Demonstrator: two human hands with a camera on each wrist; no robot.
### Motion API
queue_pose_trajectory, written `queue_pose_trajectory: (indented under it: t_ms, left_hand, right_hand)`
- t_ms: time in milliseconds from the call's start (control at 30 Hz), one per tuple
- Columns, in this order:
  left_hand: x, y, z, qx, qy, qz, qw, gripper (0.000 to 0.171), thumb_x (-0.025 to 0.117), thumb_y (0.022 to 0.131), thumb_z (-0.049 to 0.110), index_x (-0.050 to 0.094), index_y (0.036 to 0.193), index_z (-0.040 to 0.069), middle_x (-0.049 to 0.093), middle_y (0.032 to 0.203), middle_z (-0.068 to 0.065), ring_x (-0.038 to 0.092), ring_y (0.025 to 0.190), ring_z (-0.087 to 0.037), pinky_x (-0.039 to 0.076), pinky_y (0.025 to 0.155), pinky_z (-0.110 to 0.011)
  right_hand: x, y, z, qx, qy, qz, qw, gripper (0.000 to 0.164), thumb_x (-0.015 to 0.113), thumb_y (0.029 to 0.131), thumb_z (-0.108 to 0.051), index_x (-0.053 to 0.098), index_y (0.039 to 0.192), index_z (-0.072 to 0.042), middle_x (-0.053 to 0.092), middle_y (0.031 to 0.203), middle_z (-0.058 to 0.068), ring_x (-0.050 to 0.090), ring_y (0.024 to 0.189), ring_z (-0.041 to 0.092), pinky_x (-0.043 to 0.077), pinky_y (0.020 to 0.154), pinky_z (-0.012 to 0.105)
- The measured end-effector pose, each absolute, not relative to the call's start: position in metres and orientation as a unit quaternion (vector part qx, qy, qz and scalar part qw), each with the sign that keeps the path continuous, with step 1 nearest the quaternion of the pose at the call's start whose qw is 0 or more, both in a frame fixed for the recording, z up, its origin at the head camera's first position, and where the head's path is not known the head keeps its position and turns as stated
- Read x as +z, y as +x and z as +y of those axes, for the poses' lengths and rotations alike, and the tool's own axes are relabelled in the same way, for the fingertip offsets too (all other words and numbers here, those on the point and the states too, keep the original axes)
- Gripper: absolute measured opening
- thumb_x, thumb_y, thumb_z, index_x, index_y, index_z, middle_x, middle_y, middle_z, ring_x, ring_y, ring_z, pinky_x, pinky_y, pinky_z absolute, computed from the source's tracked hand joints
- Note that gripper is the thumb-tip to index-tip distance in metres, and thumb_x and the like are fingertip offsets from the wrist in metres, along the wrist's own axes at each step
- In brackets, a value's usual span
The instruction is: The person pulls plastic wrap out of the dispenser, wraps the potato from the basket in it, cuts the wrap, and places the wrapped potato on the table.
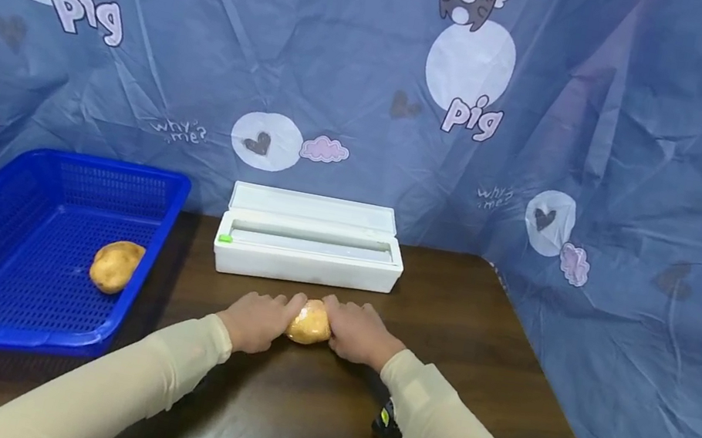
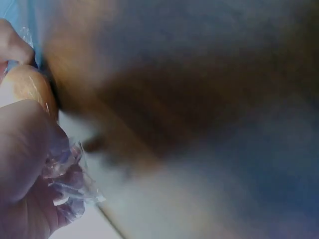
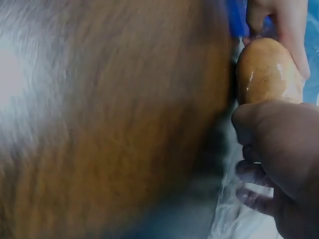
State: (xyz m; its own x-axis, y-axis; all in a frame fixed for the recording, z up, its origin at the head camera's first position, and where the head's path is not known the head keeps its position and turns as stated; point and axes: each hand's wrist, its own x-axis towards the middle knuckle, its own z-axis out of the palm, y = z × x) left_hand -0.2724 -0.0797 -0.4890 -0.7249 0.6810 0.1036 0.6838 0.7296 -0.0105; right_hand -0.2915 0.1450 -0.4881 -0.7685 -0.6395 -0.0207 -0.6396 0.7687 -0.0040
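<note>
Between both hands is a potato (image 1: pixel 310 322) wrapped in clear, shiny plastic film, held above the brown table just in front of a white box. My left hand (image 1: pixel 260 320) grips its left end, and my right hand (image 1: pixel 362 333) grips its right end. In the left wrist view, crumpled plastic film (image 2: pixel 75 184) shows among the left fingers. The right wrist view shows the potato (image 3: pixel 269 72) glistening under film, with the right hand (image 3: pixel 284 144) curled at its near end and more film below. The far sides of both hands are hidden.
An open white film box (image 1: pixel 307 268) with a raised lid and a green slider stands at the table's back. To the left sits a blue perforated basket (image 1: pixel 37 340) with an unwrapped potato (image 1: pixel 115 266) inside. A blue printed cloth (image 1: pixel 361 80) hangs behind and to the right.
</note>
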Motion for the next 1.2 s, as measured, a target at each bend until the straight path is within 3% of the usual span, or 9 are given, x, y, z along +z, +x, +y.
queue_pose_trajectory:
  t_ms: [133,400,600,900,967,1067,1200]
  left_hand:
    - [-0.484,-0.274,-0.078,0.047,-0.382,-0.920,0.079,0.060,0.083,0.077,0.012,0.040,0.118,0.008,0.065,0.080,-0.008,0.066,0.066,-0.029,0.053,0.054,-0.040]
    - [-0.479,-0.274,-0.080,0.068,-0.384,-0.919,0.058,0.044,0.069,0.086,0.013,0.039,0.118,0.009,0.064,0.069,-0.005,0.065,0.065,-0.029,0.051,0.058,-0.041]
    - [-0.488,-0.282,-0.086,0.066,-0.386,-0.915,0.099,0.042,0.063,0.082,0.016,0.039,0.115,0.008,0.054,0.057,0.001,0.061,0.062,-0.028,0.046,0.057,-0.041]
    - [-0.496,-0.287,-0.084,0.083,-0.407,-0.901,0.127,0.035,0.060,0.084,0.016,0.043,0.114,0.009,0.055,0.059,0.002,0.059,0.064,-0.026,0.043,0.062,-0.039]
    - [-0.495,-0.285,-0.083,0.077,-0.398,-0.907,0.111,0.036,0.062,0.083,0.016,0.043,0.114,0.010,0.060,0.064,0.001,0.060,0.069,-0.026,0.043,0.064,-0.040]
    - [-0.492,-0.281,-0.082,0.059,-0.363,-0.927,0.067,0.041,0.066,0.082,0.016,0.045,0.117,0.013,0.070,0.087,-0.004,0.063,0.084,-0.029,0.045,0.073,-0.045]
    - [-0.484,-0.274,-0.081,0.043,-0.309,-0.950,0.010,0.067,0.067,0.081,0.021,0.044,0.143,0.009,0.063,0.128,-0.014,0.058,0.117,-0.035,0.044,0.091,-0.058]
  right_hand:
    - [-0.496,-0.292,0.151,-0.021,-0.357,0.934,-0.012,0.043,0.076,0.085,-0.017,0.044,0.113,-0.010,0.065,0.081,0.003,0.065,0.071,0.019,0.052,0.057,0.038]
    - [-0.496,-0.294,0.153,0.019,-0.369,0.929,-0.011,0.039,0.074,0.089,-0.020,0.045,0.113,-0.008,0.064,0.077,0.002,0.063,0.066,0.017,0.052,0.054,0.036]
    - [-0.490,-0.294,0.147,0.028,-0.362,0.931,-0.030,0.031,0.072,0.091,-0.021,0.048,0.105,-0.006,0.061,0.072,0.002,0.061,0.060,0.019,0.049,0.048,0.036]
    - [-0.493,-0.297,0.154,0.034,-0.352,0.935,-0.010,0.023,0.066,0.096,-0.022,0.050,0.107,-0.009,0.062,0.074,0.000,0.062,0.063,0.018,0.050,0.052,0.035]
    - [-0.492,-0.298,0.157,0.023,-0.340,0.940,0.014,0.018,0.064,0.097,-0.022,0.051,0.105,-0.012,0.061,0.076,-0.001,0.061,0.065,0.016,0.050,0.056,0.036]
    - [-0.489,-0.299,0.160,0.004,-0.312,0.948,0.057,0.014,0.065,0.095,-0.021,0.053,0.101,-0.016,0.058,0.078,-0.003,0.058,0.070,0.014,0.049,0.062,0.037]
    - [-0.483,-0.300,0.161,-0.018,-0.304,0.949,0.085,0.015,0.068,0.091,-0.018,0.056,0.100,-0.018,0.056,0.079,-0.005,0.054,0.073,0.013,0.047,0.065,0.036]
